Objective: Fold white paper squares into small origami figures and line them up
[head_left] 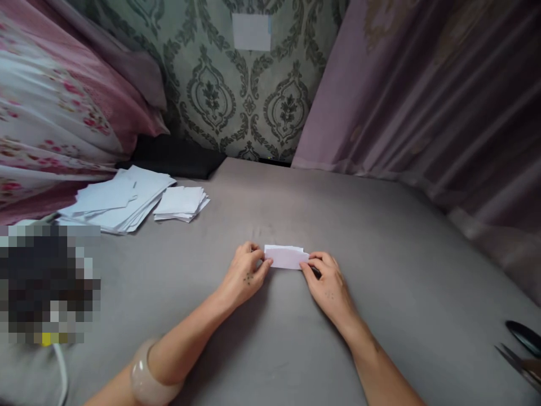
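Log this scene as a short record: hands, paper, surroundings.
Left hand: pinching the left end of a paper piece
Right hand: pinching its right end
Paper: layered, uneven top edge; folded or stacked, unclear
Left side: large paper stack, smaller paper stack
Right edge: pointed blades, cut off by frame
Surface: grey

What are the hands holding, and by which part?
A white paper strip, held at both ends: left hand pinches its left end, right hand its right, thumbs on the near face.
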Available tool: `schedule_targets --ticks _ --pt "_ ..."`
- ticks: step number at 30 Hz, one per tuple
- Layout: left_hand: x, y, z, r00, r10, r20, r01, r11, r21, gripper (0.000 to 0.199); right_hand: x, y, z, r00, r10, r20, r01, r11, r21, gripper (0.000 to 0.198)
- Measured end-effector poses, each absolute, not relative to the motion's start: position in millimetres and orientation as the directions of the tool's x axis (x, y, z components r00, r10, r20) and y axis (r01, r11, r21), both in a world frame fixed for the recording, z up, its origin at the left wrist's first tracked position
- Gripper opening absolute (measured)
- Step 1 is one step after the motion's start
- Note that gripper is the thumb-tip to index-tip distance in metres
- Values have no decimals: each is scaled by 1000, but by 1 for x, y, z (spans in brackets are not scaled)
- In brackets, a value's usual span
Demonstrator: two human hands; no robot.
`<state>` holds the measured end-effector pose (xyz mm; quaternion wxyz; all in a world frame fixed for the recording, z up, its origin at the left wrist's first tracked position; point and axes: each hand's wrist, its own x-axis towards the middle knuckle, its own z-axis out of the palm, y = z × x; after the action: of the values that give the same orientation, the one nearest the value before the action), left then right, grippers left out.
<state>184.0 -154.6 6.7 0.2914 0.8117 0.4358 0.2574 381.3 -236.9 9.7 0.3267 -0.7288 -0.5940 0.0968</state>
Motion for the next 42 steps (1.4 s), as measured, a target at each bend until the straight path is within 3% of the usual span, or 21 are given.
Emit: schedule_targets --ticks 9,15,19,21,23,27,29,33,42 --pt "190 -155 6 399 901 170 655 -410 635 21 379 -229 9 368 905 214 801 -192 -567 27" --pt "191 -156 9 468 862 195 730 -501 464 17 380 -229 10 361 908 211 816 -198 -543 19" --pt "195 -157 22 720 634 282 574 -772 272 34 379 -233 11 235 937 257 857 -75 -510 18" --pt "196 -159 28 824 509 247 447 -854 266 28 378 -235 11 132 950 284 882 18 -471 30" --pt "195 -162 30 856 467 222 398 -869 294 27 378 -237 9 11 962 274 912 103 -396 43" --pt "191 -170 27 802 535 266 452 -835 313 38 385 -237 3 -104 965 240 952 166 -256 48" --pt "189 -173 26 781 559 279 475 -821 317 41 391 -237 1 -159 955 250 945 221 -241 44" --pt "188 -170 27 781 566 264 493 -818 296 30 402 -237 0 -97 956 277 950 172 -260 32" --pt "200 -159 27 781 555 287 543 -830 129 26 407 -237 -3 -129 931 342 964 199 -178 31"
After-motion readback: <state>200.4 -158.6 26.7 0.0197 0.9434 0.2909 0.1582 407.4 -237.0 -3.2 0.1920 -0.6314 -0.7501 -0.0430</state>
